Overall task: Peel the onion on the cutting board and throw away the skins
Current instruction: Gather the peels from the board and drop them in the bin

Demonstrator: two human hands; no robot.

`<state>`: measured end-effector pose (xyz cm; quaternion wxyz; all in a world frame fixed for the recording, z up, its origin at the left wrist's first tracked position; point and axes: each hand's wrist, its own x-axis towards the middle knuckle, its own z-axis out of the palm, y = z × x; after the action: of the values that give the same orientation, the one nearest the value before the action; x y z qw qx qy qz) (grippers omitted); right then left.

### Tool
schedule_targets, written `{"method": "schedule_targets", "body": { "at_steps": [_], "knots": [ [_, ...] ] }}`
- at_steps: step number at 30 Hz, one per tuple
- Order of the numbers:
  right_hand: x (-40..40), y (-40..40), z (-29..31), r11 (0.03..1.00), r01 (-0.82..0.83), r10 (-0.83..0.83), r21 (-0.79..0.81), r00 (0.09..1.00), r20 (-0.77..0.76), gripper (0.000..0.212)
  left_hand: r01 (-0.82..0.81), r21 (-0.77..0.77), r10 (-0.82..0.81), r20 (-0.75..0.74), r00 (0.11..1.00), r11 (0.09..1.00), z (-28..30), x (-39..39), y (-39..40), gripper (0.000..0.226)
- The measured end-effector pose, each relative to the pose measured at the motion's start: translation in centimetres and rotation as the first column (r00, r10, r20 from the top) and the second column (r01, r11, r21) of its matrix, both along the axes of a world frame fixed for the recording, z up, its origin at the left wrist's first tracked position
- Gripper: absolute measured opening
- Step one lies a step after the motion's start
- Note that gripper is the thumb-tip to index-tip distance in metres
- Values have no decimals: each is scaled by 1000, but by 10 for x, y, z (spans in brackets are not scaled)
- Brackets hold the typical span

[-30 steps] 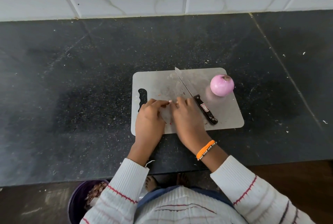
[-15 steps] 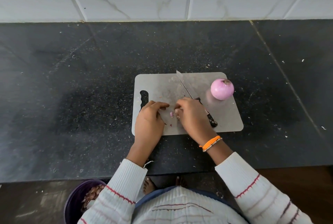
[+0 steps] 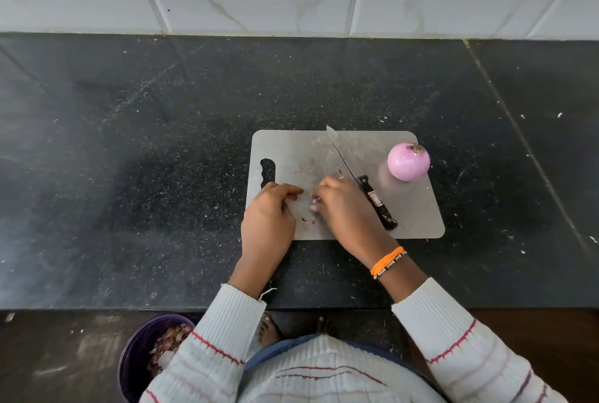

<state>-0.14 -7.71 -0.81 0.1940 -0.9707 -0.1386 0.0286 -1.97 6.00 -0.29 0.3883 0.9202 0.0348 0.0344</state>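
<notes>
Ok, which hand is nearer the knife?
Right. The right hand lies on the cutting board just left of the knife, almost against its handle. The left hand rests further left, by the board's grip slot, with the right hand between it and the knife.

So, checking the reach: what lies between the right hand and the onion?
The black-handled knife, lying diagonally on the cutting board, seen in the head view.

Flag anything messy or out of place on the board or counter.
Skin scraps lie loose on the cutting board by the right hand; pale flecks litter the counter. The knife tip overhangs the board's far edge.
</notes>
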Motion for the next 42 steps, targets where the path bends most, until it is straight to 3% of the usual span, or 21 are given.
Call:
{"method": "schedule_targets", "body": {
  "at_steps": [3,10,15,19,21,23,26,32,37,42],
  "knots": [
    [-7,0,2,997,-35,36,-72,999,17,27,-1,-6,1,-1,1000,1000,0,0,0,45],
    [-16,5,-1,995,-55,66,-78,986,151,20,2,-14,-2,6,1000,1000,3,-2,-3,43],
    [-15,10,2,996,-59,69,-62,985,156,15,-1,-12,1,4,1000,1000,-1,-2,-3,39],
    [2,-8,18,976,103,-98,193,995,-37,11,19,27,-19,-16,1000,999,-5,-1,-2,30],
    [14,-19,23,956,190,-188,225,982,-33,12,45,47,-43,-32,999,998,-7,3,-2,39],
    [24,-26,25,965,202,-205,166,979,-2,13,88,75,-85,-36,996,993,-10,8,-4,44],
    [31,-28,18,979,189,-190,78,982,16,16,117,133,-124,44,991,984,-19,14,-7,32],
    [18,-20,12,998,35,-34,-47,999,19,17,94,237,-141,188,972,967,-29,8,-7,24],
    [-1,-20,17,993,-81,76,-84,995,-66,18,74,274,-127,184,975,959,-21,-5,-10,19],
    [-13,-18,16,991,-95,100,-97,994,54,21,7,334,-72,183,981,943,-19,-9,-22,9]
  ]
}}
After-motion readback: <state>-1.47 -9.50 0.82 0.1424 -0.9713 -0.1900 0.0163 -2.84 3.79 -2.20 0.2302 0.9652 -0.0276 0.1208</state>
